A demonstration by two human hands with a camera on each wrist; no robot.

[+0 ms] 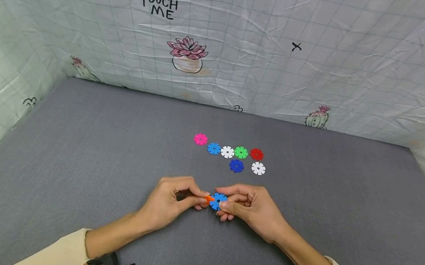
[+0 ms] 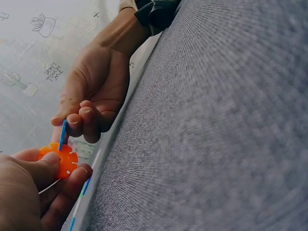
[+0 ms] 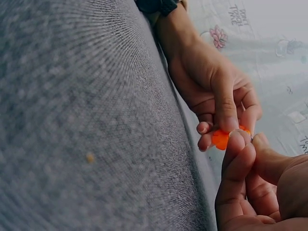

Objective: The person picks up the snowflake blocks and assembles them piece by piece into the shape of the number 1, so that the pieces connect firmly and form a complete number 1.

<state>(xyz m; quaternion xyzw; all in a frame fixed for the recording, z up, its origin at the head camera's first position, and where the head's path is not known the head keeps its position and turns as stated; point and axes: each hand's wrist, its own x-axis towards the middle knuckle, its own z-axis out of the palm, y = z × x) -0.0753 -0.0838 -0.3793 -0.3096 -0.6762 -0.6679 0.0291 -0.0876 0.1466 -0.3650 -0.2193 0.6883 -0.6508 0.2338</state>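
Gray tabletop (image 1: 66,150) extends left of the fingers. Left hand (image 1: 171,203): thumb and fingers closed in a pinch on orange disc (image 2: 69,161), its edge meeting blue disc (image 1: 218,196). Right hand (image 1: 256,210): fingertips pinch blue disc's right side. 7 loose discs (image 1: 228,152) lie beyond fingertips, short of far edge.

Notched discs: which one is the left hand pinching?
The orange disc, the only orange one in view; the right hand holds a blue disc, and the other discs lie on the table.
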